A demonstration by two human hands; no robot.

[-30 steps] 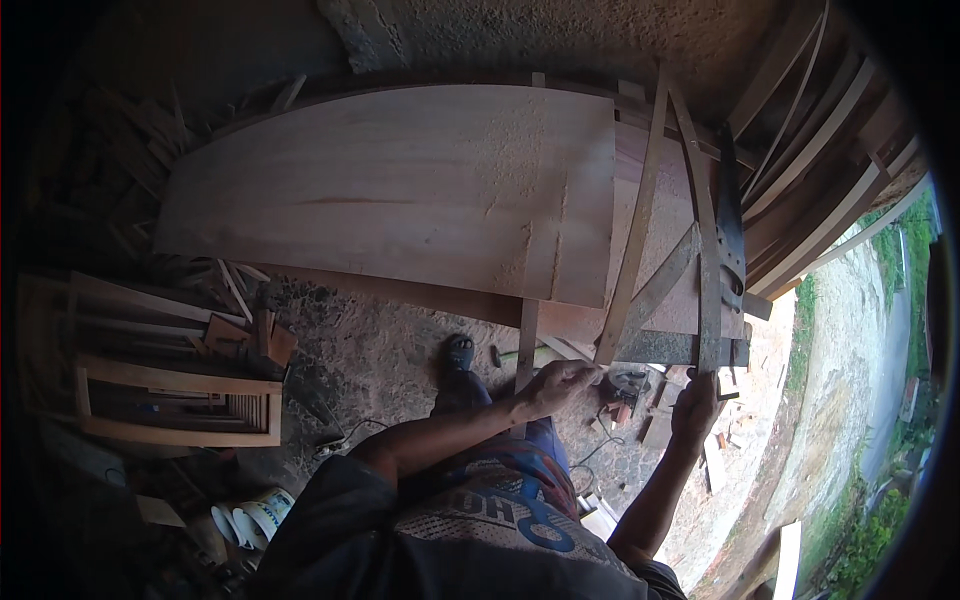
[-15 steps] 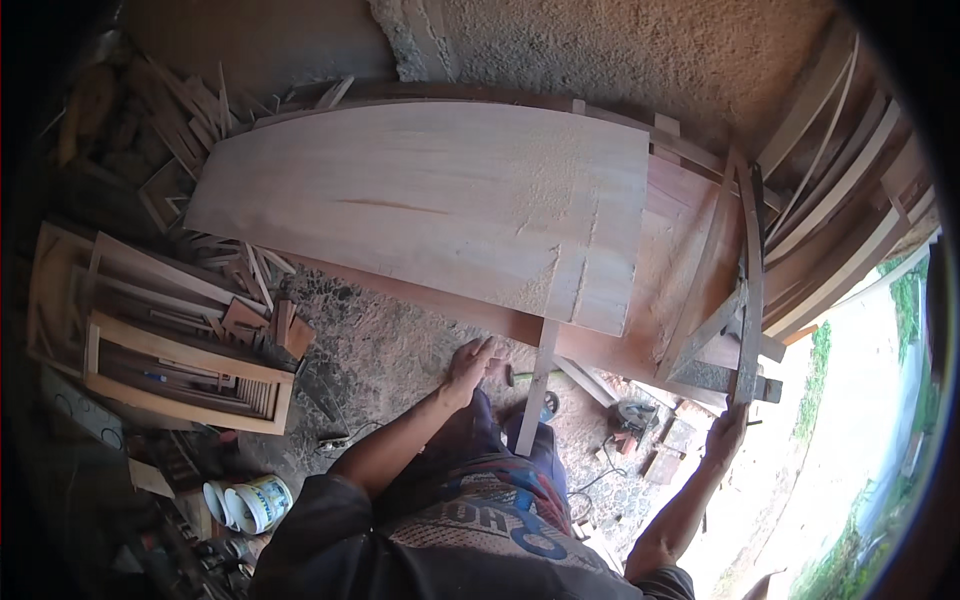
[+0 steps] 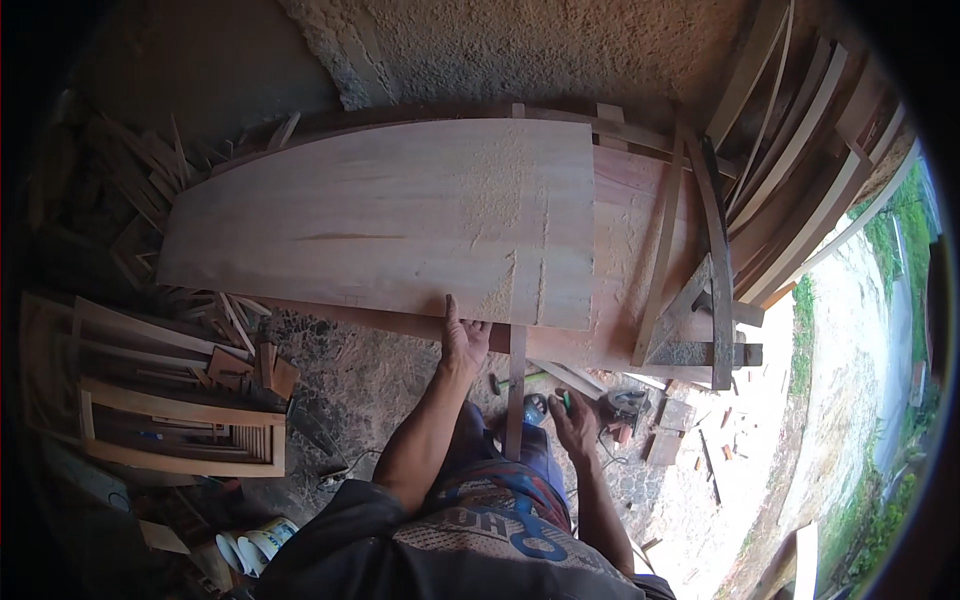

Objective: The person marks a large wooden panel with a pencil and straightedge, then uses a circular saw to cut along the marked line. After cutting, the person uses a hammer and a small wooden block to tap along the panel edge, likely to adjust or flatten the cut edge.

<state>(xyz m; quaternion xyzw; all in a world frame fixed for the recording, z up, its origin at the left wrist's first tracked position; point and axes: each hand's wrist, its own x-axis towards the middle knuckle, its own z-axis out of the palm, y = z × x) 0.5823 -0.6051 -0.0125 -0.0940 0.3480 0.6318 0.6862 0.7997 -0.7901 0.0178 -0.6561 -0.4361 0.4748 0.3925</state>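
Note:
A broad pale wooden board [image 3: 380, 215] with sawdust on its right part lies across the bench in front of me. My left hand [image 3: 464, 345] is at its near edge, thumb up over the top face and fingers curled at the rim. Low in front of my body, my right hand [image 3: 577, 430] is closed around a small, thin, green-tipped stick [image 3: 567, 399], too small to name surely. Between my hands a narrow wooden strip [image 3: 516, 395] juts out from under the board toward me.
A reddish wooden surface [image 3: 640, 190] shows right of the board, with a braced wooden frame [image 3: 718, 260] standing at its end. A power tool [image 3: 625, 405] sits on the littered floor. Slatted wooden frames [image 3: 180, 465], white buckets [image 3: 255, 545] and scrap wood lie left; long planks [image 3: 800, 150] lean right.
My right hand has left the wooden frame at the right and come in before my body. The left hand has moved forward to the board's edge. The view has shifted right.

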